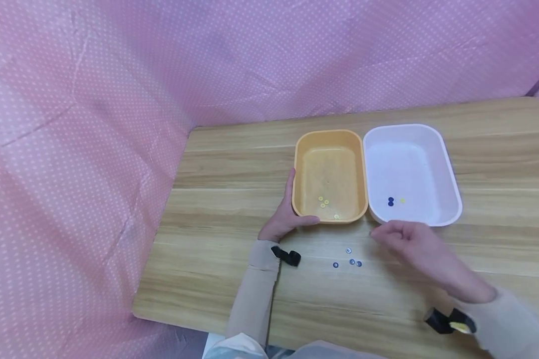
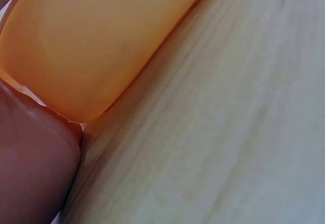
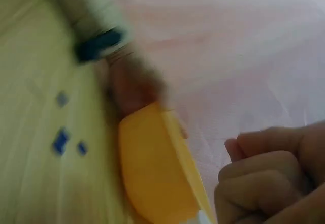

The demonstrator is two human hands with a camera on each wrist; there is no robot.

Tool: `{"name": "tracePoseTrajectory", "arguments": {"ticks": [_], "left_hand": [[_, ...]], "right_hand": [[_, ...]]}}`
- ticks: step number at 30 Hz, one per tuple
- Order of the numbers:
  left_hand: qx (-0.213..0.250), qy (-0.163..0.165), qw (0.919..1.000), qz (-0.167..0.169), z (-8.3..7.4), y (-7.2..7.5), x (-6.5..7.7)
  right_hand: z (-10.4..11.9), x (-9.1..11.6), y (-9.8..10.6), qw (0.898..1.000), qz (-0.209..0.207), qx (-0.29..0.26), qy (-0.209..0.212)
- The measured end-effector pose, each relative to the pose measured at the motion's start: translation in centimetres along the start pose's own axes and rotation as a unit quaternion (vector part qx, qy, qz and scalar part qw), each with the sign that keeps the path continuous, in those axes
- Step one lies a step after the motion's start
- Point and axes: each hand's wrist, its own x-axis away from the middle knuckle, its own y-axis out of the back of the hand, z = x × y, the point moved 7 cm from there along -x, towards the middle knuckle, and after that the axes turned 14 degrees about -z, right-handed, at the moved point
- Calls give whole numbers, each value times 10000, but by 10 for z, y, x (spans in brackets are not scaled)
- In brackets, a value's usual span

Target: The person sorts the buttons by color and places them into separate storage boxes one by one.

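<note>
An orange tray (image 1: 330, 142) and a white tray (image 1: 449, 169) stand side by side on the wooden table (image 1: 233, 199). My left hand (image 1: 286, 213) grips the orange tray's near left corner (image 2: 91, 41), thumb along the front rim. My right hand (image 1: 404, 238) hovers just in front of the white tray with its fingers (image 3: 274, 178) curled; nothing shows between them. Several small blue rings (image 1: 352, 261) lie on the table between my hands. Small yellow rings (image 1: 323, 202) lie in the orange tray. The white tray holds a blue piece (image 1: 391, 201) and a yellow one (image 1: 402, 200).
Pink dotted cloth (image 1: 117, 99) hangs behind and to the left of the table. A black strap (image 1: 289, 257) sits on my left wrist and another (image 1: 444, 321) on my right. The table's left edge is close to my left elbow.
</note>
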Motion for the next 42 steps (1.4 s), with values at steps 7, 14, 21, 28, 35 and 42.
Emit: {"name": "tracePoseTrajectory", "arguments": {"ticks": [7, 14, 21, 28, 35, 42], "left_hand": [[69, 52, 10000, 12, -15, -4, 8], [82, -19, 10000, 51, -18, -5, 9], [182, -74, 9998, 49, -5, -1, 3], [-15, -112, 9999, -111, 6, 2, -2], [-51, -77, 9999, -120, 7, 2, -2], [8, 16, 10000, 21, -11, -3, 6]], "right_hand": [[8, 17, -49, 9521, -263, 2307, 1991], [4, 25, -64, 8985, -556, 3132, 3026], [2, 26, -63, 8822, -747, 3292, 3281], [2, 26, -64, 8668, -902, 3381, 3552], [2, 26, -66, 8608, -946, 3461, 3610], [4, 23, -63, 8597, -966, 3616, 3477]]}}
